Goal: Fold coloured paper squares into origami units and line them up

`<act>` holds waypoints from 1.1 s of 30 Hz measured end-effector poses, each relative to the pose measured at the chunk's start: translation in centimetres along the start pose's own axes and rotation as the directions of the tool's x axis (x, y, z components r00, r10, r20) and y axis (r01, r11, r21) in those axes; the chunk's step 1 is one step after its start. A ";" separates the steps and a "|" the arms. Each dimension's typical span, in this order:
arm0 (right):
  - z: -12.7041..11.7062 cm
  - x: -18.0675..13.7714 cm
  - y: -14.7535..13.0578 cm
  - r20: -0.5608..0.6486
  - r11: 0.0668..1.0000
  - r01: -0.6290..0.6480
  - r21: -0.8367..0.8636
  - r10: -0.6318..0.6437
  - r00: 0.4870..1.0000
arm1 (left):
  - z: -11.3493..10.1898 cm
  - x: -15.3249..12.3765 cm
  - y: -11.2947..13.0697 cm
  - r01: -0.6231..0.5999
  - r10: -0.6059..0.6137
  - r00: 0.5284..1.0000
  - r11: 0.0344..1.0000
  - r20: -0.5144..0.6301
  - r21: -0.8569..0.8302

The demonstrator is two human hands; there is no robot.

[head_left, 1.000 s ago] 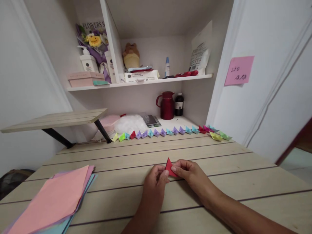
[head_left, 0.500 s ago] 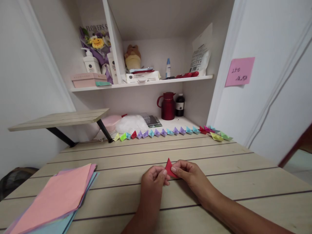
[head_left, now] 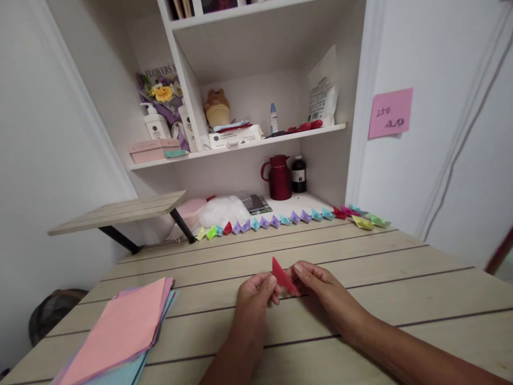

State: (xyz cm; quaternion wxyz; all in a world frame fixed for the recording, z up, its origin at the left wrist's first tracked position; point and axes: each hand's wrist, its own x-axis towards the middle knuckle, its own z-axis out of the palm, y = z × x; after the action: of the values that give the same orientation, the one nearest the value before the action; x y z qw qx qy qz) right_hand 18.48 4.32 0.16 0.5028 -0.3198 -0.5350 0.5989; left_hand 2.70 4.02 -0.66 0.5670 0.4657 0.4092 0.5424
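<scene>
You hold a folded piece of red paper just above a wooden table, your left hand pinching it between thumb and fingers. Half a second ago, your right hand had its thumb pressed on the paper's broad face; now that thumb is lifted off to the right, and the piece shows as a slimmer, slanted triangle, its tip pointing up and to the left. The change suggests that you are turning the fold rather than pressing it, with the left hand bearing most of the hold.

The paper sits between your two hands, the left thumb at its left edge about midway along. Its lower end slants toward your right hand, whose thumb stands apart from it. The right fingers are curled at or behind the paper's far side; whether they touch or grip it, you cannot tell from this angle. Beyond your hands, a row of small paper boats lines the table's back edge, and a stack of colored sheets lies to your left.
</scene>
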 end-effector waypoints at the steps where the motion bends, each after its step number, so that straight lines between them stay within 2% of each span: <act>1: 0.0 0.0 -0.1 0.005 1.000 0.009 0.019 -0.009 1.000 | -0.1 0.0 0.0 0.008 -0.007 1.000 1.000 0.030 -0.016; 4: 0.2 0.0 -0.3 0.058 0.998 0.038 0.056 -0.041 0.997 | -0.3 0.3 -0.2 0.035 -0.032 0.995 0.999 0.092 -0.026; 10: 0.2 0.0 -0.6 0.153 0.995 0.087 0.039 -0.092 0.984 | -0.6 0.9 -0.8 0.058 -0.058 0.993 0.998 0.103 0.004; 21: -0.1 0.0 -0.5 0.149 0.998 0.041 0.049 -0.048 0.988 | -0.9 1.0 -0.6 0.079 -0.085 0.981 0.996 0.175 0.036; 26: -0.6 0.2 -0.4 0.104 0.999 0.030 -0.026 -0.027 0.994 | -0.8 0.5 -0.2 0.039 -0.047 0.980 0.998 0.194 0.043; 33: -0.5 0.3 -0.2 0.060 1.000 0.018 -0.024 -0.017 0.998 | -0.5 0.4 -0.3 -0.004 -0.012 0.987 0.995 0.159 0.101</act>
State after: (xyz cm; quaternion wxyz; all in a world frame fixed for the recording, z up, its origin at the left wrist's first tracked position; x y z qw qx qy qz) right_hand 18.88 4.75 0.29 0.4878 -0.3031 -0.5599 0.5972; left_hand 2.37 4.48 -1.07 0.5747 0.5348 0.3904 0.4810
